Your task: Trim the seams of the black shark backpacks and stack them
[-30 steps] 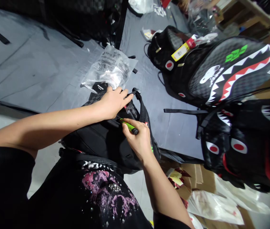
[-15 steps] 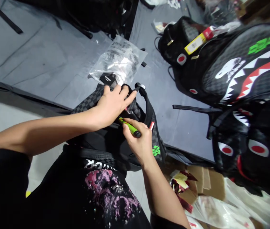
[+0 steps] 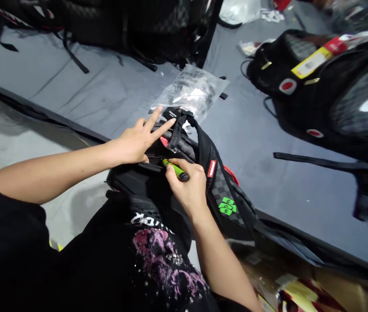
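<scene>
A black backpack (image 3: 131, 182) with grey checks lies at the table's front edge, against my body. My left hand (image 3: 138, 141) rests over its left side, two fingers stretched out and apart, the thumb low on the dark fabric. In my right hand (image 3: 188, 186) is a bright green, pen-shaped tool with a black end (image 3: 180, 172). Its front end points into the dark fabric just right of my left thumb; the tip is too small to make out. A strap with a red label (image 3: 211, 168) and a green print (image 3: 227, 206) run down the bag's right side.
Beyond the bag lies a clear plastic bag (image 3: 200, 89) on the grey table (image 3: 105, 99). More black backpacks stand at the back left (image 3: 99, 30) and right (image 3: 320, 99), one with a yellow-red tag (image 3: 312, 63). Cardboard (image 3: 343, 286) is below the table's edge.
My view has shifted left, so the table things sit further right. My left hand has moved left off the bag's top, fingers more spread. My right hand still holds the green tool there.
</scene>
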Motion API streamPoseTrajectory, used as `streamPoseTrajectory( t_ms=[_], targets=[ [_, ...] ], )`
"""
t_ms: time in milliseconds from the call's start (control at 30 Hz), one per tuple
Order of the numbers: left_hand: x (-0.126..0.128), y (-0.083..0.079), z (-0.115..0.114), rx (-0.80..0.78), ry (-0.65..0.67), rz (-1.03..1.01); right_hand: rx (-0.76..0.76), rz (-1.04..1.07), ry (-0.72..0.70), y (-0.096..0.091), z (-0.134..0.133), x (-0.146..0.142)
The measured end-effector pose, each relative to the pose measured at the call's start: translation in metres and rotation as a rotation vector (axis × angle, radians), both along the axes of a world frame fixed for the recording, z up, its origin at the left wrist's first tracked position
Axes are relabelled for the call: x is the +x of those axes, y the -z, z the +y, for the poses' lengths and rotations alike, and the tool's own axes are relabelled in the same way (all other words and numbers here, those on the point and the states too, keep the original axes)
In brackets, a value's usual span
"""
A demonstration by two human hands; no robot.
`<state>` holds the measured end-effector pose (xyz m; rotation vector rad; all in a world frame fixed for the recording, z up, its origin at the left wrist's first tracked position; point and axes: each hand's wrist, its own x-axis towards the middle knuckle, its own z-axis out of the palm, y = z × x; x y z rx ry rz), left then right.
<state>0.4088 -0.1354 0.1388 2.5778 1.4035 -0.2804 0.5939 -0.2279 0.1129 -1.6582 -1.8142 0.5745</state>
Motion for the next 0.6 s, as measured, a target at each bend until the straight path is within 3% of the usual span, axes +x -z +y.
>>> streamPoseTrajectory(
  t_ms=[100, 233, 600],
  targets=[
    [-0.011, 0.019, 0.001, -0.027, -0.109, 0.027, -0.014, -0.017, -0.097, 0.007, 0.006, -0.017],
    [-0.014, 0.039, 0.013, -0.027, -0.126, 0.002, -0.049, 0.012, -0.216, 0.013, 0.013, -0.021],
    [-0.022, 0.036, 0.019, -0.111, -0.003, 0.013, -0.003, -0.051, -0.164, 0.025, 0.022, -0.021]
  ],
)
